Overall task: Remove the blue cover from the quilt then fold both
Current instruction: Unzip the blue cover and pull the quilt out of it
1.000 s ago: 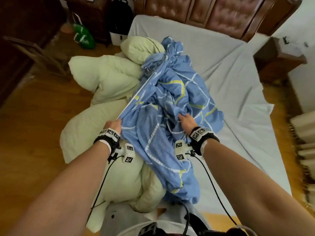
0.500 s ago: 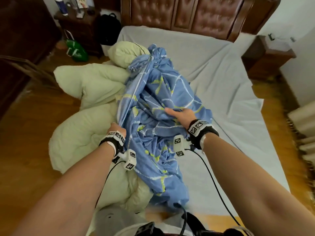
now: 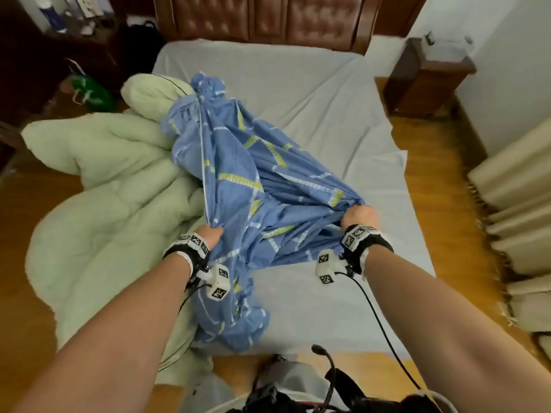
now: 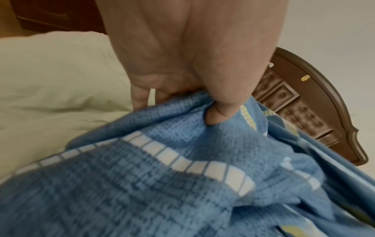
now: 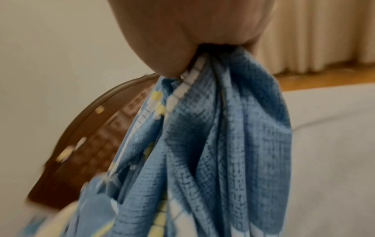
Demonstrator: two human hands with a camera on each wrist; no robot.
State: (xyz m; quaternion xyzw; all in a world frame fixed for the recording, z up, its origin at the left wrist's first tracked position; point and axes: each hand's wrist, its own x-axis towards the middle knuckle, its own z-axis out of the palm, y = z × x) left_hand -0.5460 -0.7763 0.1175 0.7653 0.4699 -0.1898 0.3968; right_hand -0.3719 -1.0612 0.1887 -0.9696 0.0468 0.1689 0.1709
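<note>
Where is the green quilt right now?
In the head view, the green quilt is bunched up on the left side of the bed, spilling over its edge, right beside the blue cover.

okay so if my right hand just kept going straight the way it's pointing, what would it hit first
Most likely the blue cover itself: the right hand grips a bunch of it, and the cloth stretches ahead toward the headboard. Beyond it lies the grey sheet; depth is unclear.

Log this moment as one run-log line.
left hand: grips blue cover | right hand: grips bunched cover | quilt: mostly out, left of cover
</note>
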